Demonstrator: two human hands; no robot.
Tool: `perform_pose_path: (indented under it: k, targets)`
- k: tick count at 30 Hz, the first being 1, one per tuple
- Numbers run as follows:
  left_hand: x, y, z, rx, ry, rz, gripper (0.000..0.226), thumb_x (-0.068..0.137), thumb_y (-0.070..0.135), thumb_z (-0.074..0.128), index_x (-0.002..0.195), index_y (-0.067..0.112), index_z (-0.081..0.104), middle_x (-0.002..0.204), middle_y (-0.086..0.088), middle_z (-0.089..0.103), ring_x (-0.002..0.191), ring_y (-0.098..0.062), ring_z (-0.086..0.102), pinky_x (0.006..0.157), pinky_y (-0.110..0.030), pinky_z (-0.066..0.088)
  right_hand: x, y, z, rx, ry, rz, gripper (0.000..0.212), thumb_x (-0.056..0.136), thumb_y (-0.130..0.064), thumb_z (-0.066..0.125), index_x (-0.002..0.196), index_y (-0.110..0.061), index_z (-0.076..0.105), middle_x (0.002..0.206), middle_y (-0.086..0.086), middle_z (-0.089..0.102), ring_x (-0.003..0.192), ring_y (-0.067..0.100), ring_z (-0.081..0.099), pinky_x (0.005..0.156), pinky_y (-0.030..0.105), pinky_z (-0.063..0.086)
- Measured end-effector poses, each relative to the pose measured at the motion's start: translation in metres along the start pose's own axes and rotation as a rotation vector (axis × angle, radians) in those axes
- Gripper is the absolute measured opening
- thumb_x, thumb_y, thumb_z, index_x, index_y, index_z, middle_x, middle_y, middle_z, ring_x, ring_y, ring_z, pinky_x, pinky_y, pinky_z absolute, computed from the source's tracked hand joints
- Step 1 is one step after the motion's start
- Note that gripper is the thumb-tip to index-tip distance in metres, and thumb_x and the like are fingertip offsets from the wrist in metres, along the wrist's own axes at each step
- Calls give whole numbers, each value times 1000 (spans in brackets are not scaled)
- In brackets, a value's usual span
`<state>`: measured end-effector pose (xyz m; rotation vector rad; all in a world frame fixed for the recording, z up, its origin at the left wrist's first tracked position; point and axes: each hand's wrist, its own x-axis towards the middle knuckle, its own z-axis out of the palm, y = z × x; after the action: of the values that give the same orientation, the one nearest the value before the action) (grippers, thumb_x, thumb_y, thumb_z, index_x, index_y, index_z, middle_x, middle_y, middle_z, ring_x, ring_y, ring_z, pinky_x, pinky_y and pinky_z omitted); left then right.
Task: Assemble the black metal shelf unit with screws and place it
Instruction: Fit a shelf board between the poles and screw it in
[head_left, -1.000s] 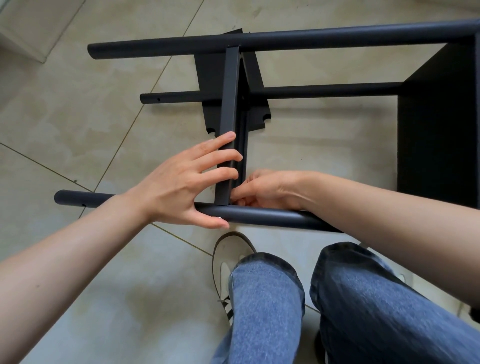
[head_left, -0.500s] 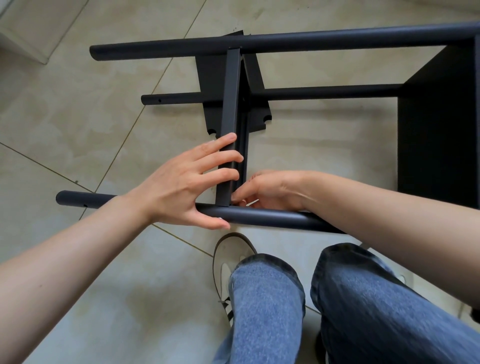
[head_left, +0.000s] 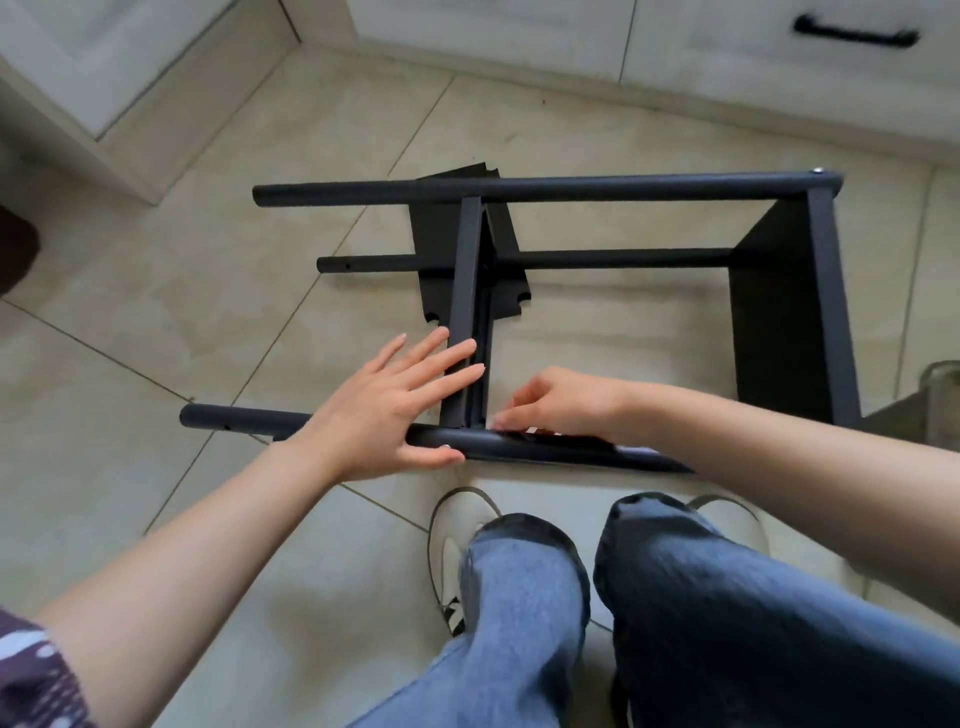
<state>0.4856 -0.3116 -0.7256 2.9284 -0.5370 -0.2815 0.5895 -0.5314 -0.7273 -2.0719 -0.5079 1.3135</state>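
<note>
Misalignment is threatening the shelf frame (head_left: 545, 187) lying sideways on the tile floor (head_left: 156, 364): the flat, open left hand (head_left: 384, 410) is bracing the middle shelf panel (head_left: 465, 306) while the right hand (head_left: 561, 402) is pinching something unidentifiable at the near pole (head_left: 519, 447).

**Frame bars box in the working gap**

The shelf frame (head_left: 545, 187) lies on its side on the tiled floor (head_left: 130, 364). Between the near tube (head_left: 519, 451) and the far tube lies an open bay, closed on its right by the end panel (head_left: 779, 312) and on its left by the upright crossbar (head_left: 465, 291). The left hand (head_left: 384, 410) lies flat against that crossbar; the right hand (head_left: 561, 400) fills the corner beside it. Knees and shoes (head_left: 462, 525) crowd the near side. Left of the crossbar, bare floor stays open up to the cabinets (head_left: 467, 26).
</note>
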Motion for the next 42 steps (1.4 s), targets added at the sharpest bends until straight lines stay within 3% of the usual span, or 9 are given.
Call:
perform_pose_path:
  k: [4,12,17,20,23,27,30,34,42]
  targets:
    - [-13,25,-1,6,-37,-326,88,84,78,40,156,44,1,167,14,2,153,-9,-15,125,-47,-7,-27,-6,0,-148,19,-70,26,92,-18,63,117,-16,70,108,0,71,93,11,62,79,18,45]
    - [-40,53,-5,-145,-3,-737,64,96,60,50,149,25,43,158,7,38,154,-16,12,125,-43,5,-53,-7,15,-311,114,-125,40,93,-4,54,131,-14,60,129,9,65,114,24,61,96,28,47]
    - [-68,63,-8,-369,508,-884,27,90,21,71,115,14,65,117,1,61,121,-23,52,102,-38,43,-52,-3,13,-268,136,-126,35,95,-10,57,130,-13,61,129,9,65,115,22,62,96,26,46]
    - [-69,71,-2,-669,647,-1168,19,87,20,74,100,15,60,100,-2,62,100,-24,59,83,-33,44,-50,-1,14,-243,155,-118,33,95,-12,59,128,-13,62,126,9,66,112,22,63,95,26,47]
    - [-54,72,3,-1386,618,-1449,31,89,22,75,111,6,59,101,-10,66,95,-25,66,90,-37,51,-49,1,14,-237,165,-104,31,95,-14,60,126,-13,64,123,8,68,108,21,64,95,29,50]
    - [-28,69,2,-1960,718,-1408,19,93,16,71,105,6,61,96,-13,67,97,-27,66,106,-43,46,-49,1,10,-239,156,-103,33,93,-10,60,125,-13,66,122,5,69,108,19,64,98,29,49]
    - [-11,64,-1,-2142,844,-1395,41,96,10,65,132,-3,51,119,-20,64,110,-31,64,96,-42,50,-50,1,9,-268,127,-119,36,92,-6,59,127,-13,65,123,5,68,110,20,63,101,32,47]
    - [1,65,-2,-2190,954,-1367,56,100,1,56,149,4,30,118,-21,63,101,-31,68,87,-47,54,-49,1,6,-284,159,-131,35,93,-6,56,126,-15,65,122,3,67,108,22,63,100,33,48]
    - [13,67,-35,-2147,984,-1214,54,98,-1,57,144,17,36,100,-15,63,92,-26,71,75,-47,57,-60,-6,-8,-375,283,-208,32,97,-10,51,125,-18,65,119,1,67,108,23,59,96,31,46]
